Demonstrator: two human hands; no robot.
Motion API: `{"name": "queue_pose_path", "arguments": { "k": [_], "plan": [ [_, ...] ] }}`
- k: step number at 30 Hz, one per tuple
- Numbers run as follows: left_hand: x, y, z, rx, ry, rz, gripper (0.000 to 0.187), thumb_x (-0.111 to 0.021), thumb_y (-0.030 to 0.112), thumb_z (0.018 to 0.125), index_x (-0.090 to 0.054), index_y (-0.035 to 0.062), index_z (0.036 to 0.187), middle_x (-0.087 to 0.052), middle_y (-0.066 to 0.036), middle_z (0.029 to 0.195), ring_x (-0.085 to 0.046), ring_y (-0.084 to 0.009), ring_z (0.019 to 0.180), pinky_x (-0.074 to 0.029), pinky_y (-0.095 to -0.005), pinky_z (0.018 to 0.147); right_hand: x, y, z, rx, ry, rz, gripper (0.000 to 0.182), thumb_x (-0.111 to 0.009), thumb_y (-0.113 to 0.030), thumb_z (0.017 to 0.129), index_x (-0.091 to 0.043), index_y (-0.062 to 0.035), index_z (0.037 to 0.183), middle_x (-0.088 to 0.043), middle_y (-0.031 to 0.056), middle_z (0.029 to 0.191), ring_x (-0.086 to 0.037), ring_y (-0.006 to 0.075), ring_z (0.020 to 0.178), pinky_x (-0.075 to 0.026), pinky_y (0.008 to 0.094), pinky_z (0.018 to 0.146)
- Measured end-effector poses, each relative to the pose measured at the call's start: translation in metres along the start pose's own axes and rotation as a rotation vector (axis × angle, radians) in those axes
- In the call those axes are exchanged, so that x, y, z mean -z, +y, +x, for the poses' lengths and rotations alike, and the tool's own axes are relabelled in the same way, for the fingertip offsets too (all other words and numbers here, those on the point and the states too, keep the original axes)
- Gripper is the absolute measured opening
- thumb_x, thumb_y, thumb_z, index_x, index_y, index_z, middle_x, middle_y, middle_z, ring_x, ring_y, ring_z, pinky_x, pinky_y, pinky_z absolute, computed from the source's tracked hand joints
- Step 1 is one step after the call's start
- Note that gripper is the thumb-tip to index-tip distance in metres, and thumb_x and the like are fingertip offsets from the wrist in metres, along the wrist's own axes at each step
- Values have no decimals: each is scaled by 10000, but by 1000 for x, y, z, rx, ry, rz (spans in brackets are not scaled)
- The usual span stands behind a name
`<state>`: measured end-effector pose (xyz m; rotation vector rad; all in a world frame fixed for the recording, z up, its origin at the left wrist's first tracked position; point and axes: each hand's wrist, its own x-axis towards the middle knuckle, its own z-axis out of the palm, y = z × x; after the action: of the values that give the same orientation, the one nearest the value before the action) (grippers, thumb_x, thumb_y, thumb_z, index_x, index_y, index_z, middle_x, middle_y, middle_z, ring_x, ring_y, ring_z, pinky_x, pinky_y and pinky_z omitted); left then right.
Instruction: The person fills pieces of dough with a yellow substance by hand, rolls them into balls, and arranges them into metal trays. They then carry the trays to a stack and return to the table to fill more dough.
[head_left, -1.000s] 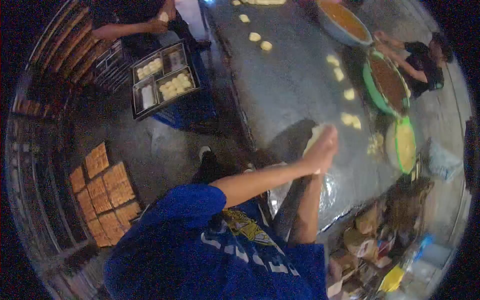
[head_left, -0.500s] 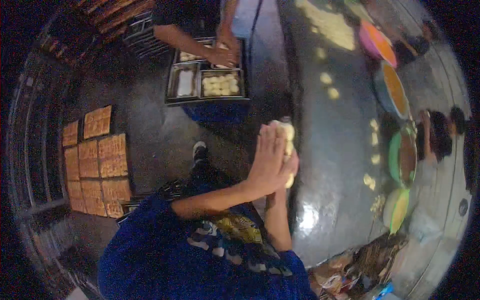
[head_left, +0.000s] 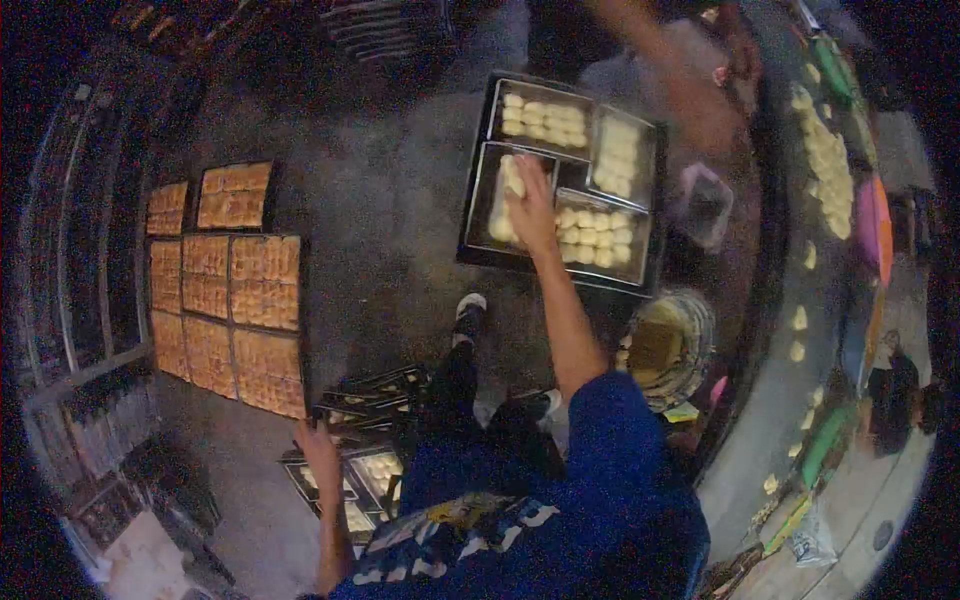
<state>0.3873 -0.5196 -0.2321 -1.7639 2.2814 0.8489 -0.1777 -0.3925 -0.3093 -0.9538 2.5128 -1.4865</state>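
Note:
My right hand (head_left: pixel 532 200) is in the left compartment of a large black tray (head_left: pixel 470 215), its fingers against pale dough pieces (head_left: pixel 513 176) there. The tray's other compartments hold rows of dough balls (head_left: pixel 545 123). My left hand (head_left: pixel 320 450) is low at the left, beside smaller trays with dough (head_left: pixel 380 468); its fingers are small and blurred, and no held object can be made out.
Browned slabs in trays (head_left: pixel 205 280) lie on the floor at left. A round container (head_left: pixel 668 345) stands below the large tray. At right runs a long counter (head_left: pixel 745 470) with dough pieces and coloured basins. A co-worker's blurred arm (head_left: pixel 680 75) is at the top.
My hands were together around dough beside the counter; they have parted, the right to the large tray, the left to the lower left. The view has turned, and the co-worker's hands have left the tray.

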Motion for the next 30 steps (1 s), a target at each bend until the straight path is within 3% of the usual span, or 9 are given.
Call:
{"name": "queue_pose_path", "arguments": {
  "k": [1,3,5,7,10,15,19,22,30],
  "plan": [
    [-12,-53,-8,36,-28,125,607,-434,320,975,-260,-34,1437,-222,-256,1500,-167,-382,1409,-163,-416,1133,-14,3,3,-12,-10,3,573,-568,-280,882,-392,-119,1404,-321,161,1478,-269,352,1381,-252,459,1123],
    [-9,-43,-31,130,-74,78,599,-446,317,972,-280,-40,1423,-243,-263,1486,-193,-384,1398,-182,-413,1126,-37,18,7,16,-143,-679,575,-572,-305,886,-391,-160,1412,-274,139,1505,-241,390,1381,-257,521,1108],
    [-4,-25,-37,211,-136,29,592,-458,314,968,-300,-47,1410,-264,-271,1473,-220,-386,1388,-201,-410,1119,-38,23,5,-8,-138,-749,570,-553,-362,884,-420,-164,1403,-307,126,1492,-283,414,1350,-262,534,1092],
    [-12,2,-21,237,-142,-161,569,-480,313,966,-348,-57,1378,-312,-273,1444,-278,-393,1357,-230,-412,1105,-29,22,11,74,-107,-727,558,-535,-365,893,-416,-171,1402,-320,119,1487,-300,402,1343,-285,531,1079],
    [-46,31,23,-193,-21,-1,529,-486,300,967,-395,-71,1334,-388,-272,1386,-353,-401,1300,-265,-409,1089,31,-5,14,75,22,-537,523,-546,-299,903,-438,-87,1368,-388,194,1418,-356,405,1298,-282,499,1086],
    [-38,261,105,-396,-161,-232,422,-515,292,945,-520,-15,1234,-555,-213,1222,-530,-363,1140,-412,-414,959,168,13,-12,-414,277,-431,406,-560,-191,884,-531,16,1231,-531,263,1211,-491,422,1143,-384,441,992],
    [-96,388,168,-591,-111,-249,466,-569,289,887,-534,-28,1227,-580,-241,1186,-577,-339,1101,-443,-395,938,206,105,-26,-329,408,-745,369,-593,-197,858,-554,43,1135,-548,249,1153,-507,422,1089,-433,464,923],
    [-160,430,216,-433,-271,-311,482,-597,293,846,-549,-27,1203,-632,-233,1097,-619,-341,1032,-471,-392,902,217,141,-25,-438,333,-564,321,-600,-201,857,-589,37,1072,-587,244,1081,-533,416,1056,-446,462,896],
    [-171,461,224,-485,-39,20,338,-591,226,814,-585,5,1070,-653,-235,959,-614,-421,919,-495,-474,803,213,195,-22,-529,289,-470,264,-591,-235,874,-620,28,866,-645,216,795,-614,379,740,-468,435,700]
  ]
}}
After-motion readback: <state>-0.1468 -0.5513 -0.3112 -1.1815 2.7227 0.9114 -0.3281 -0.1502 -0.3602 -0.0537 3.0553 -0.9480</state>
